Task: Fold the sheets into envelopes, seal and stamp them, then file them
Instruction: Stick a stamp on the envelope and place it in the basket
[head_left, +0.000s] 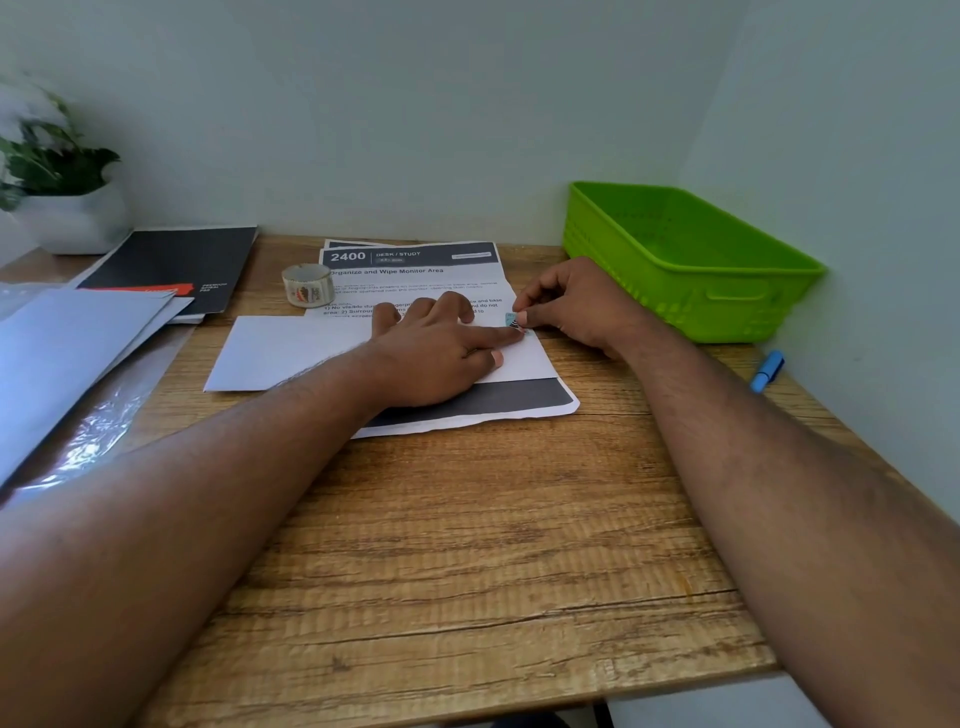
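Note:
A white envelope (291, 353) lies flat in the middle of the wooden desk, on top of printed sheets (415, 270). My left hand (441, 353) presses flat on the envelope, its index finger stretched to the top right corner. There my right hand (576, 306) pinches a small teal stamp (513, 319) between thumb and forefinger, right at the envelope's corner. A roll of tape (307, 285) stands behind the envelope on the left.
A green plastic basket (691, 260) stands at the back right against the wall. A blue marker (768, 370) lies near the right edge. Loose white envelopes (67, 353), clear plastic wrap (88, 441) and a black folder (171, 265) are at the left, with a potted plant (57, 176) behind.

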